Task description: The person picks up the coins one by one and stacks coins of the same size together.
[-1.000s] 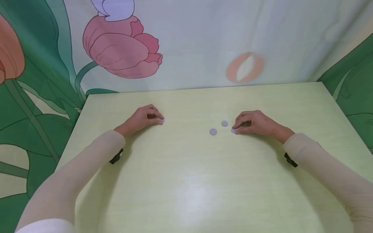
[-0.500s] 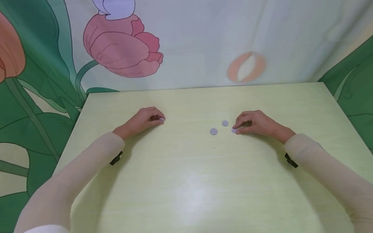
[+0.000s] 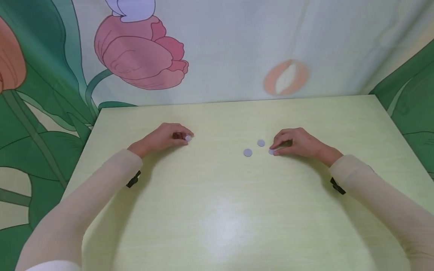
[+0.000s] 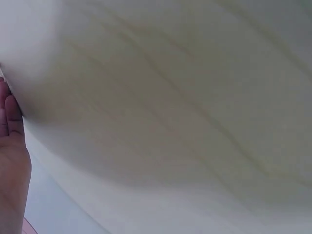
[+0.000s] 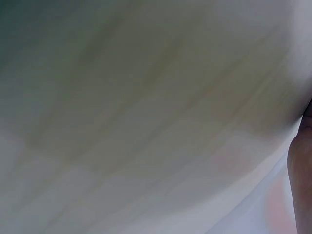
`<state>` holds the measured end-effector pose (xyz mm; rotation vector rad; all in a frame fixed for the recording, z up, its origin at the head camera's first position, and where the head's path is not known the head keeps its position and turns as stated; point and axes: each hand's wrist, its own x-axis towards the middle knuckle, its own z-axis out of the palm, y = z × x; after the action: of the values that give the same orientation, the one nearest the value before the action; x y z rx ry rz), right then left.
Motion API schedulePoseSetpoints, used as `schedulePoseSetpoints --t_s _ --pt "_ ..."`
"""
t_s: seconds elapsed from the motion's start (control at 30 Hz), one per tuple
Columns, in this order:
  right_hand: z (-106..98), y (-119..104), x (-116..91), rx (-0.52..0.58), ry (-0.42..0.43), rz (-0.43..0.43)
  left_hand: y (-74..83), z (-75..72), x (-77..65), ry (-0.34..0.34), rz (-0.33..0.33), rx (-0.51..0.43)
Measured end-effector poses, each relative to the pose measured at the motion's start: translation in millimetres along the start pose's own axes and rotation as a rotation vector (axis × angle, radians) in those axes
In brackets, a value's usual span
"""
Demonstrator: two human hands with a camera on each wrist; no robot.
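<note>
Toward the back left of the table, my left hand point(image 3: 167, 136) pinches a small pale-lilac disc point(image 3: 188, 138) between thumb and fingers, its round face showing. At the back right, my right hand point(image 3: 298, 142) has thumb and index fingertips on another such disc point(image 3: 271, 151), partly covered by them, low at the tabletop. Just left of that hand, two more discs lie flat: one disc point(image 3: 261, 143) farther back, the other disc point(image 3: 248, 153) nearer. Both wrist views catch only a bit of each hand at the frame's edge; the discs are out of sight there.
The pale wood-grain table point(image 3: 217, 195) reaches back to a curtain point(image 3: 230, 49) printed with large flowers and leaves. A black device point(image 3: 133, 179) sits under the left cuff, and another black device point(image 3: 337, 186) under the right cuff.
The disc in my left hand has turned so its face shows more, with the index fingertip now reaching past it. My right hand and the two loose discs stay in place.
</note>
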<state>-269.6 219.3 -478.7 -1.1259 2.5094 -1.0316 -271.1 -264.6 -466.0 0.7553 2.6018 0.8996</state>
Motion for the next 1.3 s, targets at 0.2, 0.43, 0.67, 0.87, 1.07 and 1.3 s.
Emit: schedulePoseSetpoints --t_s 0.2,0.43,0.67,0.87,1.07,1.3 --pt "-2 -2 1 0.006 -0.014 0.042 3.0 -0.9 4.4 0.003 -0.095 -0.011" --pt "-4 -5 2 0.005 -0.015 0.045 4.0 0.3 4.1 0.035 -0.102 -0.01" --pt "-4 -3 1 -0.012 -0.013 0.039 3.2 4.0 5.1 0.044 -0.021 0.01" --pt "-3 0 1 0.002 -0.016 0.03 3.3 6.4 10.1 0.012 -0.01 0.071" --pt "-1 1 1 -0.002 -0.025 0.05 8.5 3.5 7.9 0.038 -0.099 0.044" --pt "-2 -5 1 -0.009 -0.021 0.056 13.8 -0.1 7.5 0.054 -0.125 0.053"
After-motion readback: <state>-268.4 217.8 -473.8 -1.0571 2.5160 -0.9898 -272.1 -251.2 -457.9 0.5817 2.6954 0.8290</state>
